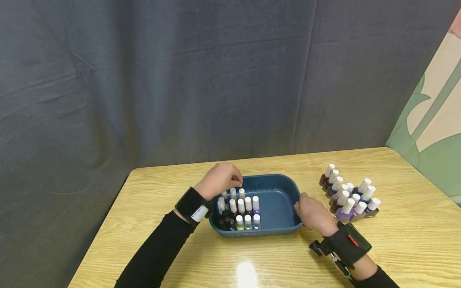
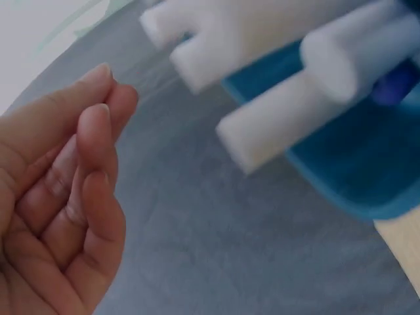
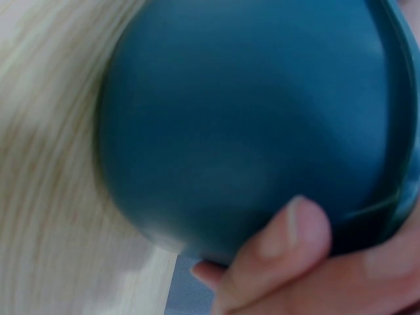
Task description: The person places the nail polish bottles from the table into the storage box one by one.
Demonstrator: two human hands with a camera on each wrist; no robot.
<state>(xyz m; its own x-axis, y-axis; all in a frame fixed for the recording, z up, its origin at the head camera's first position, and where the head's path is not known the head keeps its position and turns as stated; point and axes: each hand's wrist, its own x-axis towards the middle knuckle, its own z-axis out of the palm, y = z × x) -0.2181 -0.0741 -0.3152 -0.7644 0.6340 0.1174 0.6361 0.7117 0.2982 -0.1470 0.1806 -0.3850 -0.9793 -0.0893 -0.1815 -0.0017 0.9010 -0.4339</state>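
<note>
A blue tray [image 1: 277, 200] stands on the table with several small nail polish bottles [image 1: 256, 205] in its left part, upright in rows, white caps up. Over the tray's back left rim hovers my left hand [image 1: 220, 180], fingers curled and thumb tip against the index finger. The left wrist view shows nothing between those fingertips, and the blurred white caps [image 2: 262, 131] are apart from them. My right hand [image 1: 314, 212] grips the tray's right end; in the right wrist view its fingers [image 3: 282, 243] lie against the tray's outer wall [image 3: 243, 131].
To the right of the tray, more nail polish bottles [image 1: 347, 209] stand in a close group on the wooden table [image 1: 144, 208], with dark, brown and purple polish. A grey curtain [image 1: 216, 88] hangs along the table's back and left sides.
</note>
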